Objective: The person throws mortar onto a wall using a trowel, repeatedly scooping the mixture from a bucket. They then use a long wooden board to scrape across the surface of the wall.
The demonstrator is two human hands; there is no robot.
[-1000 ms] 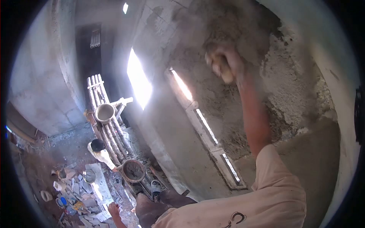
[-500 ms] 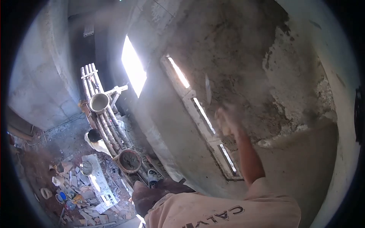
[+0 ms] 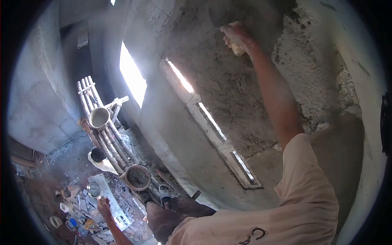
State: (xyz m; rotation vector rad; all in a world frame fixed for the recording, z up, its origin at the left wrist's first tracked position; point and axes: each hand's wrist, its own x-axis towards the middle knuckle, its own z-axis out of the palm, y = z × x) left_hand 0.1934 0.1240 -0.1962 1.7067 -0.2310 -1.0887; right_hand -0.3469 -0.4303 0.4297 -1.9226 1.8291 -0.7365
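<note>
My right hand [image 3: 238, 37] is closed around the pale handle of a trowel [image 3: 237, 49], raised against the rough mortar-covered wall [image 3: 249, 94]. The trowel's dark blade reaches beyond my fist and is hard to make out against the shaded wall. My left hand [image 3: 105, 207] hangs low at the left, over the floor, its fingers apart and nothing visible in them. Below me a round tub of wet mortar [image 3: 138, 178] rests on the pole scaffold [image 3: 115, 149], close to my feet.
Farther along the scaffold stands a second bucket [image 3: 99, 118]. Narrow slots in a frame [image 3: 212, 121] pierce the wall, beside a bright opening [image 3: 132, 75]. Down on the floor lie broken rubble [image 3: 83, 204] and a long pale board [image 3: 108, 192]. A white container [image 3: 102, 161] stands beside the poles.
My right hand has swung up the wall with the trowel, from beside the slots to the top of the view. My left hand has come into sight at the lower left.
</note>
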